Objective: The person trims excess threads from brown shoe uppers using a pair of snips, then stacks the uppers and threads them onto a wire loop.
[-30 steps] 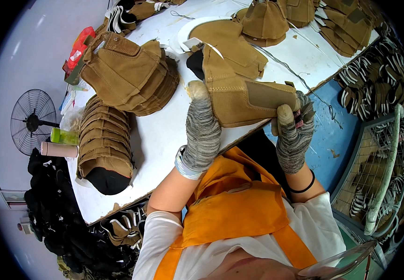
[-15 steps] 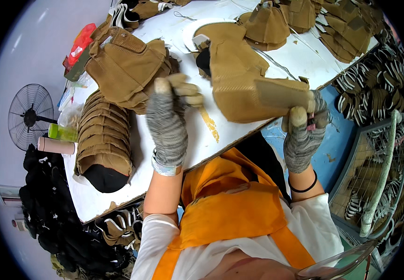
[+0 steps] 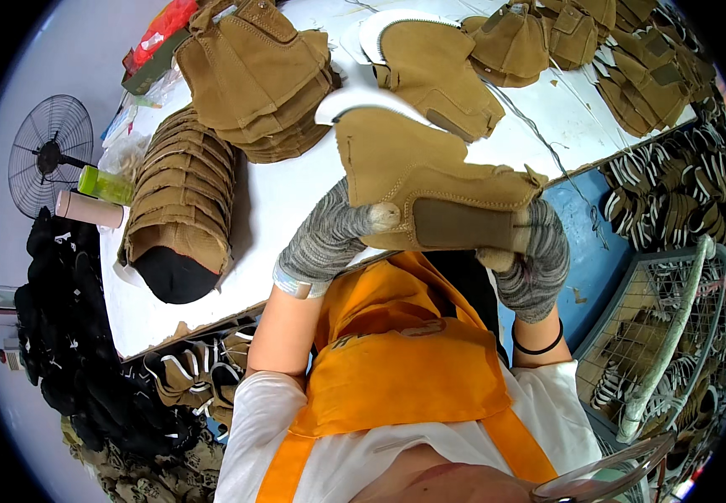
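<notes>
Both hands up off the table, holding one tan suede boot upper (image 3: 430, 180) between them, just above the near edge of the white table (image 3: 287, 210). Left hand (image 3: 329, 239) in a grey knit glove, closed on the upper's lower left part, thumb on the front face beside the darker brown elastic panel (image 3: 462, 225). Right hand (image 3: 535, 260), same kind of glove, closed on the upper's right end, fingertip poking out at the elastic's right corner. Black band on the right wrist. Upper lies roughly flat across, white lining edge showing at its far left corner.

On the table: a second tan upper (image 3: 438, 71) lying flat just beyond the held one, not touching it as far as I can tell. Far left, a stack of tan uppers (image 3: 254, 75). Left of that, a long row of uppers (image 3: 180, 197) packed edge-on, black lining showing at the near end. More tan pieces (image 3: 631, 59) spread along the far right side.

Left of the table: a green bottle (image 3: 105, 184), a pale tube (image 3: 88, 210) beside it, a floor fan (image 3: 49, 155). Right of the person, a wire cart (image 3: 656, 335) holding striped pieces. The person wears an orange apron (image 3: 396, 360) over a white shirt.
</notes>
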A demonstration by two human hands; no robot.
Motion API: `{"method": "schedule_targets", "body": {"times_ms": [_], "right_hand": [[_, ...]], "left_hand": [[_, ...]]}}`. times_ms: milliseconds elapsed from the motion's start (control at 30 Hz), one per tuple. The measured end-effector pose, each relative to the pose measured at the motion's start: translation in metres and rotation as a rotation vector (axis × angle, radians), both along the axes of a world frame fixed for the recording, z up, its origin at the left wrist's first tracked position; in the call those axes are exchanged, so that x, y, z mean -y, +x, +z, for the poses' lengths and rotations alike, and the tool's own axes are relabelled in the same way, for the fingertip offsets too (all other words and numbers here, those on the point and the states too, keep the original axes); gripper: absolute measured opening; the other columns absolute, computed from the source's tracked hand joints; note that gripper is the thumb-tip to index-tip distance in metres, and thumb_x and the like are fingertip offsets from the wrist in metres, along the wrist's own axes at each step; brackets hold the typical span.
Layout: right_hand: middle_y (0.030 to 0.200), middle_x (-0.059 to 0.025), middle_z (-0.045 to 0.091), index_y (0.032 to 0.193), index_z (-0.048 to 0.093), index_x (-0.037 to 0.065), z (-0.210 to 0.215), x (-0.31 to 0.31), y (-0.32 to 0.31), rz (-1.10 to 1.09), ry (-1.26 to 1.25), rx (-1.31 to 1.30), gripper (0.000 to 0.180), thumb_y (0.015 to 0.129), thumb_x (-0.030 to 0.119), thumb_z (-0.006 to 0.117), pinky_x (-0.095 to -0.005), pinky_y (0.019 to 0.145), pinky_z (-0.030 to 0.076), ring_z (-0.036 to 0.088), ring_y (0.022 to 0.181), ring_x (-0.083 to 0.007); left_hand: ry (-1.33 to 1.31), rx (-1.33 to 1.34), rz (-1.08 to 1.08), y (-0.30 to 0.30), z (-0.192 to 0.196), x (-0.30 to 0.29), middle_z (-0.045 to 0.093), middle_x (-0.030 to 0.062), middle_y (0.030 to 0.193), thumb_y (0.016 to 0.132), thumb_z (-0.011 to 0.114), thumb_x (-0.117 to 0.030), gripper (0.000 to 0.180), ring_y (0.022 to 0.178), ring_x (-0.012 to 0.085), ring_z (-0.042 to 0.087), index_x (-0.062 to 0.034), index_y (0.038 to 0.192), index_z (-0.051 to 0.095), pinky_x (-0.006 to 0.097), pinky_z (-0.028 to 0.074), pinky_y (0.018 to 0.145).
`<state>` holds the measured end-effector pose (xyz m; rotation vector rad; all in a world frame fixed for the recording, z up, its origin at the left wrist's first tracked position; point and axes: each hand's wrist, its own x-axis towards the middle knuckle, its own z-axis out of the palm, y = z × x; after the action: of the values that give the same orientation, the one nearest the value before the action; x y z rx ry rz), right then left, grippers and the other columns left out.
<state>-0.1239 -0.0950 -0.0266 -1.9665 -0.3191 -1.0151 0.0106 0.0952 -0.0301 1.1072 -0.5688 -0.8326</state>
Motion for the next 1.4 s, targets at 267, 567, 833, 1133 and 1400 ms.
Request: {"method": "schedule_targets", "body": {"times_ms": [267, 567, 833, 1133, 1400], "right_hand": [[0.114, -0.0107, 0.061, 0.119, 0.053, 0.004, 0.0, -0.007, 0.005, 0.106, 0.375, -0.063, 0.049, 0.076, 0.013, 0.076, -0.0312, 0.09, 0.048, 0.059, 0.104, -0.0187], [0.109, -0.0106, 0.064, 0.108, 0.061, 0.004, -0.008, -0.008, -0.017, -0.053, 0.438, -0.105, 0.039, 0.074, 0.01, 0.078, -0.033, 0.085, 0.049, 0.061, 0.099, -0.0224], [0.108, -0.012, 0.063, 0.108, 0.062, 0.006, -0.013, 0.004, -0.047, -0.14, 0.129, 0.033, 0.037, 0.074, 0.005, 0.076, -0.0324, 0.082, 0.049, 0.062, 0.096, -0.0233], [0.089, -0.007, 0.063, 0.109, 0.061, 0.004, -0.02, 0.02, -0.069, -0.285, 0.176, 0.227, 0.035, 0.079, 0.014, 0.073, -0.0213, 0.06, 0.047, 0.057, 0.066, -0.0111], [0.095, -0.0066, 0.062, 0.113, 0.059, 0.004, 0.003, 0.035, -0.065, -0.438, 0.41, 0.167, 0.029, 0.086, 0.014, 0.063, -0.0235, 0.055, 0.047, 0.056, 0.064, -0.0115]], "left_hand": [[0.028, 0.254, 0.251, -0.022, 0.013, 0.001, 0.058, 0.0088, 0.116, 0.074, 0.077, -0.034, 0.066, 0.106, 0.0192, 0.053, -0.0011, 0.124, 0.049, 0.031, 0.043, 0.092], [0.096, 0.437, 0.2, -0.033, -0.005, 0.006, 0.06, 0.0091, 0.114, 0.078, 0.074, -0.026, 0.054, 0.103, 0.0191, 0.056, -0.0025, 0.121, 0.053, 0.032, 0.047, 0.088], [-0.14, 0.328, 0.125, -0.046, -0.002, 0.021, 0.063, 0.0084, 0.109, 0.077, 0.075, -0.011, 0.043, 0.1, 0.0172, 0.06, -0.0038, 0.116, 0.056, 0.029, 0.052, 0.085], [-0.19, 0.17, 0.089, -0.048, -0.016, 0.022, 0.063, 0.007, 0.111, 0.075, 0.076, -0.008, 0.047, 0.102, 0.017, 0.059, -0.0047, 0.117, 0.056, 0.029, 0.051, 0.087], [-0.077, 0.352, 0.165, -0.048, -0.001, 0.026, 0.064, 0.0073, 0.109, 0.076, 0.075, -0.005, 0.042, 0.101, 0.0174, 0.059, -0.0037, 0.114, 0.059, 0.029, 0.051, 0.085]]}}
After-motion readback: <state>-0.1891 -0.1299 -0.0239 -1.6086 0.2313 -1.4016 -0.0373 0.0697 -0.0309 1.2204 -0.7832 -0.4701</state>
